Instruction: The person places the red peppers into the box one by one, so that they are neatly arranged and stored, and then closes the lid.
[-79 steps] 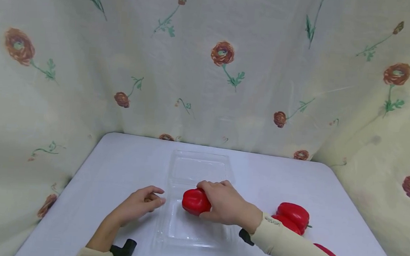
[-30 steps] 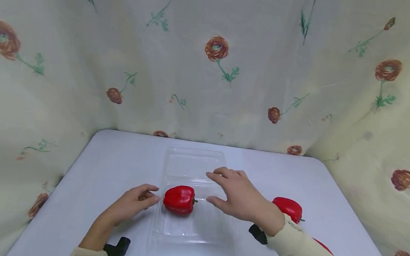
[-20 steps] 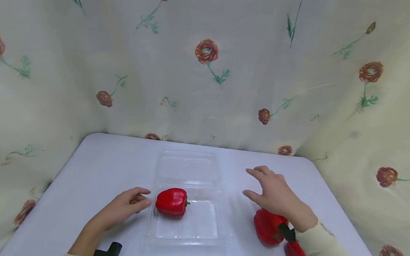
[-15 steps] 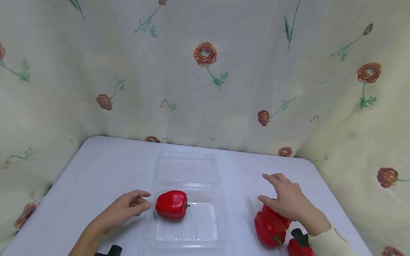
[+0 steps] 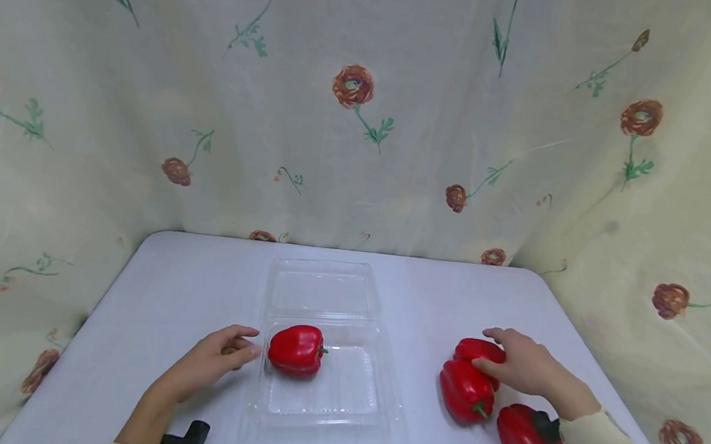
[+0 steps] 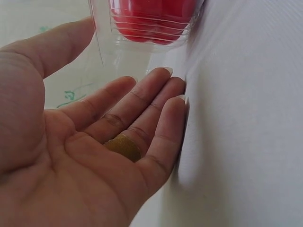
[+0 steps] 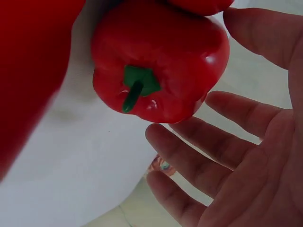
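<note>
One red bell pepper (image 5: 295,350) lies on its side in the left part of the clear plastic clamshell box (image 5: 348,419), its stem to the right. My left hand (image 5: 212,360) rests on the table beside the box's left edge, fingers loosely bent and holding nothing. On the right, my right hand (image 5: 525,363) is at the farthest red pepper (image 5: 476,349), thumb and fingers spread about it. In the right wrist view the fingers stand straight beside that pepper (image 7: 161,52); whether they touch it I cannot tell. Against it lies another red pepper (image 5: 466,393).
A third loose red pepper (image 5: 529,440) lies nearer the front, partly behind the black wrist camera. The box's transparent lid (image 5: 323,294) is folded back flat on the white table (image 5: 203,277). Flowered curtains (image 5: 277,106) surround the table.
My right hand has let go of the pepper in the box and moved right, then down to the loose peppers. My left hand has stayed beside the box.
</note>
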`<state>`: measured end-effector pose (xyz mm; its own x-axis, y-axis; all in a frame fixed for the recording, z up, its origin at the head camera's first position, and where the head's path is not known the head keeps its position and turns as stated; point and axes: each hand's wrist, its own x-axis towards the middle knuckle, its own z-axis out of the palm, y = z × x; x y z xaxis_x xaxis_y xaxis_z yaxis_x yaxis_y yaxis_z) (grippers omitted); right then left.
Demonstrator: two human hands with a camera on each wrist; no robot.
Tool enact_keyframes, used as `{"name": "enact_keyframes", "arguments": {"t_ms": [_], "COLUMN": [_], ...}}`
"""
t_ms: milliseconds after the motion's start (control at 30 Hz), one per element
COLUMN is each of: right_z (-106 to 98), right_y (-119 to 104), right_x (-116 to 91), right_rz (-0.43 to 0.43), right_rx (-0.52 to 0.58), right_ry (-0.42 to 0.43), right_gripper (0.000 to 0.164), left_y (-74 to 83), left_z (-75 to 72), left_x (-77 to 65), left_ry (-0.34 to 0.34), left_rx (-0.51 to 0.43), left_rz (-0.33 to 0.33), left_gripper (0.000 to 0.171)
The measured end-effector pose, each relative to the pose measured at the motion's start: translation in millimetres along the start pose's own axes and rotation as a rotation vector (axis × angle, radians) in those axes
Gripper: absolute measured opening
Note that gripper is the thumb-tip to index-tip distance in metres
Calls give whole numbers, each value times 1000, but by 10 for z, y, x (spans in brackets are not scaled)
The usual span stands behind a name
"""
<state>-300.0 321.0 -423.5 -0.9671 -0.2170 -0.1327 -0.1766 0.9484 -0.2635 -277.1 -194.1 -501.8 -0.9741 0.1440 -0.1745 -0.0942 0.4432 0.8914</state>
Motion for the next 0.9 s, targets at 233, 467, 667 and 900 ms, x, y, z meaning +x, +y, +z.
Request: {"name": "enact_keyframes", "arguments": {"t_ms": [233,467,667,900], "right_z": [14,25,-24,-175], "right_y": [39,80,88,-118], "right_x": [20,56,46,64], "right_rz": [-3,9,-30,-109], "right_rx": [78,122,109,79], "right_ry": [-25,-65,-17,77], "right_gripper": [75,84,85,84], "left_y": [7,6,22,12], "left_z": [-1,-6,-4,5], "left_x": [3,13,14,2], "left_ry": [7,6,4,15], "left_rx": [3,11,14,35], "left_rz": [2,3,-10,-24], "left_gripper": [53,52,53,52]}}
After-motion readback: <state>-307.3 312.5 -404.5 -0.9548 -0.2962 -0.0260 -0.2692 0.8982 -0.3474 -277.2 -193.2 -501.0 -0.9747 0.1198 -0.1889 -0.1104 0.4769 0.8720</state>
